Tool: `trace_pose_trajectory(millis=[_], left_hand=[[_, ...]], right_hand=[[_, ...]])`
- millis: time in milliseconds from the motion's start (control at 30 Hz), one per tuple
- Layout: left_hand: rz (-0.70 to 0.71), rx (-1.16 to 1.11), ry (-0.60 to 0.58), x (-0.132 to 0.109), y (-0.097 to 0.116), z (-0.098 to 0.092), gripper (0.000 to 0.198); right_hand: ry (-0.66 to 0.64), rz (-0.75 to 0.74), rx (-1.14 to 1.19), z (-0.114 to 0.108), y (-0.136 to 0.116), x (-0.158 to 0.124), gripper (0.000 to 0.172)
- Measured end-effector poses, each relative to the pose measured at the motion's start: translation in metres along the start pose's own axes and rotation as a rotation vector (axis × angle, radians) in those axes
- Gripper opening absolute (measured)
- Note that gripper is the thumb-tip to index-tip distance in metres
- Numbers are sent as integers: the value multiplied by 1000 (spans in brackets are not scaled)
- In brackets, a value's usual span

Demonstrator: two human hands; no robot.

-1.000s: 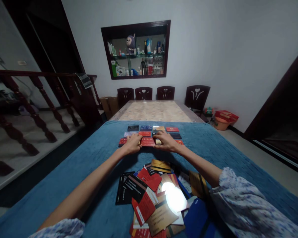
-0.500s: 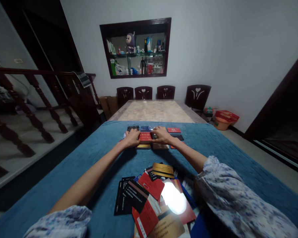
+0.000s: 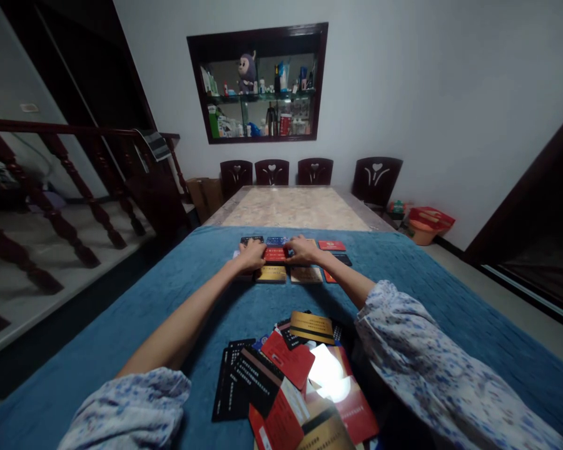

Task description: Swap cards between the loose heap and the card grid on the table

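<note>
Rows of small card stacks lie on the blue cloth (image 3: 169, 300). My left hand (image 3: 252, 254) and my right hand (image 3: 302, 250) close in from both sides on a red card stack (image 3: 276, 254) in the middle row, fingertips at its ends. Behind it is a blue card stack (image 3: 276, 240); in front are a gold stack (image 3: 271, 274) and a pale tan stack (image 3: 306, 275). To the right lie a red card (image 3: 331, 245) and a dark card (image 3: 342, 258). Nearer me is a loose pile with black cards (image 3: 234, 384), red cards (image 3: 288, 357) and a gold card (image 3: 312, 327).
The bare stone tabletop (image 3: 300, 206) extends beyond the cloth, with dark chairs (image 3: 378, 180) at its far side. A wall niche (image 3: 258, 90) holds a plush toy and bottles. A wooden railing (image 3: 60, 169) stands at the left.
The view has shifted slightly. My right hand has moved back a little, uncovering more of the tan stack. Both hands remain at the red stack.
</note>
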State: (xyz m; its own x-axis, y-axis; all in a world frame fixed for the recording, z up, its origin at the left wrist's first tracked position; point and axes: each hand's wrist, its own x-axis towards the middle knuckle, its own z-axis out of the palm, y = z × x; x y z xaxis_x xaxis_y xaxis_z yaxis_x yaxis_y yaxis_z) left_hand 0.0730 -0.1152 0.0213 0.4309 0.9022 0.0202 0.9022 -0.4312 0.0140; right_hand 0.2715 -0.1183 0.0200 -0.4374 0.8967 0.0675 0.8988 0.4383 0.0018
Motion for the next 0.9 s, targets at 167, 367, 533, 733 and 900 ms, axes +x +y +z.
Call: trace_pose_trajectory(millis=[167,367,533,733,900], left_hand=[[-16,8,-43,6,-2,0,43],[-9,14,-71,11,-4,2,38],[6,29,-87,14,-6,3,35],[32,38,-111,18,-10,1,34],[38,38,-122,21,-12,1,37]], right_hand=[[-32,-5,0,3,3,10,29],[-65,5,-14,7,4,16,32],[-86,10,-22,4,3,19,36],[-119,12,-44,-2,-2,17,35],[-156,26,-51,-5,-6,16,34]])
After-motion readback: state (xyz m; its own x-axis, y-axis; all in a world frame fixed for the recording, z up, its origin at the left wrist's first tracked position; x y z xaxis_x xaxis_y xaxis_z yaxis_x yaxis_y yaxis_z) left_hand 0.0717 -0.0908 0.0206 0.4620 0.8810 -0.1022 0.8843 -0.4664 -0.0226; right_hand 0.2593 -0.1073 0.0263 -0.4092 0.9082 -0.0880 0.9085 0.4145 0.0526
